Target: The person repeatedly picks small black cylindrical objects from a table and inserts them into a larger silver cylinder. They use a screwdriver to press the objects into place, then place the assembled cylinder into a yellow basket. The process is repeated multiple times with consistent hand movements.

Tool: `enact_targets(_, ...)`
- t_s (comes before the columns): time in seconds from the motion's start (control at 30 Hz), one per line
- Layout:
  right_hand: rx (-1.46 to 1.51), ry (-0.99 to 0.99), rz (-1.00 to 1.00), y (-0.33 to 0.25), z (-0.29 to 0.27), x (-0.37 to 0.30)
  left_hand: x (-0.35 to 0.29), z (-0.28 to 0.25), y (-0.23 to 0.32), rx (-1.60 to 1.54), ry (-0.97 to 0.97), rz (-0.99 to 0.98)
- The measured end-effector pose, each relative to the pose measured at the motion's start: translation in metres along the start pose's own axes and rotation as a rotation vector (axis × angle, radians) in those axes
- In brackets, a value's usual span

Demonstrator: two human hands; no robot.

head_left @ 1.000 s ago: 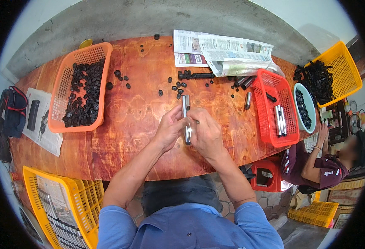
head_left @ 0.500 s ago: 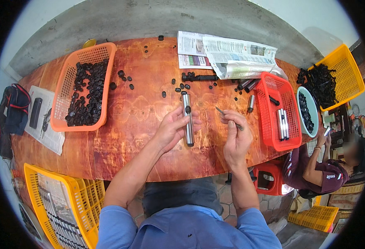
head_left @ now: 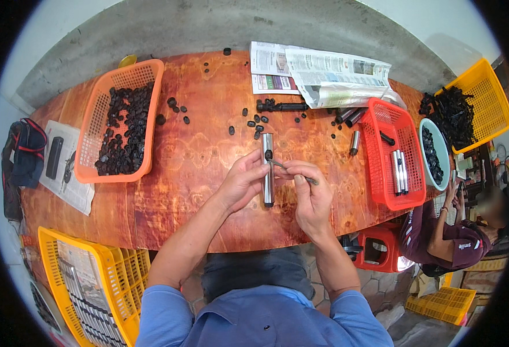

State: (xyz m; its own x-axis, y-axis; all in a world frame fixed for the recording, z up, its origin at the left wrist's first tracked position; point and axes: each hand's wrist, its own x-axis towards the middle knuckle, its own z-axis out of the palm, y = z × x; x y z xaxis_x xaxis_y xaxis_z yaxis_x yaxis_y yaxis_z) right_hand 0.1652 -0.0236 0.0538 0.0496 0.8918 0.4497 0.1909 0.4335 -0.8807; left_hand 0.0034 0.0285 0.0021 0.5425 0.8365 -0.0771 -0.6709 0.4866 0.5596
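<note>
My left hand [head_left: 245, 180] is closed around a shiny metal tube [head_left: 268, 188], held upright in the picture over the middle of the table. A black oval piece [head_left: 269, 155] sits in the side of the tube, above my thumb, and the tube's lower end is black. Pinched in the fingers of my right hand [head_left: 313, 199] is a thin dark pointed tool [head_left: 309, 180]. Its tip reaches the tube at the lower edge of the black piece. Several loose black pieces [head_left: 257, 119] lie on the table beyond the tube.
An orange basket [head_left: 154, 110] of black parts stands left. Right are a red basket [head_left: 376, 199] with metal tubes, a light blue bowl [head_left: 442, 184] and a yellow basket [head_left: 500, 104]. Newspaper [head_left: 338, 72] lies at the back. A person [head_left: 448, 243] works at lower right.
My right hand has moved left, bringing the pointed tool's tip from apart to the black piece on the tube. The left hand keeps its hold on the tube.
</note>
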Motion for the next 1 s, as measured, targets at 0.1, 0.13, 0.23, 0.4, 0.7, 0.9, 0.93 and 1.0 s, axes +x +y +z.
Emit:
enact_targets(0.1,-0.068,-0.005,-0.020,0.006,0.000,-0.001,0.000,0.000,-0.002,0.003,-0.003,0.010)
enact_targets(0.13,-0.091,-0.010,-0.033,0.007,0.000,-0.001,0.000,-0.001,-0.002,0.006,-0.007,0.018)
enact_targets(0.23,-0.079,0.000,-0.044,0.004,0.001,-0.001,0.000,-0.002,-0.002,0.024,-0.026,0.027)
enact_targets(0.4,-0.058,0.015,-0.029,0.004,0.004,0.001,0.000,0.000,-0.001,0.005,-0.033,0.024)
enact_targets(0.7,-0.412,-0.112,-0.301,0.002,0.009,0.005,0.001,-0.003,-0.008,0.090,0.033,0.097)
enact_targets(0.9,-0.520,-0.157,-0.426,0.002,0.017,0.005,0.006,-0.017,-0.017,0.167,0.048,0.153)
enact_targets(0.93,-0.519,-0.153,-0.422,0.004,0.018,0.005,0.007,-0.018,-0.018,0.197,0.063,0.164)
enact_targets(1.0,-0.528,-0.144,-0.428,0.006,0.020,0.005,0.007,-0.018,-0.019,0.236,0.094,0.164)
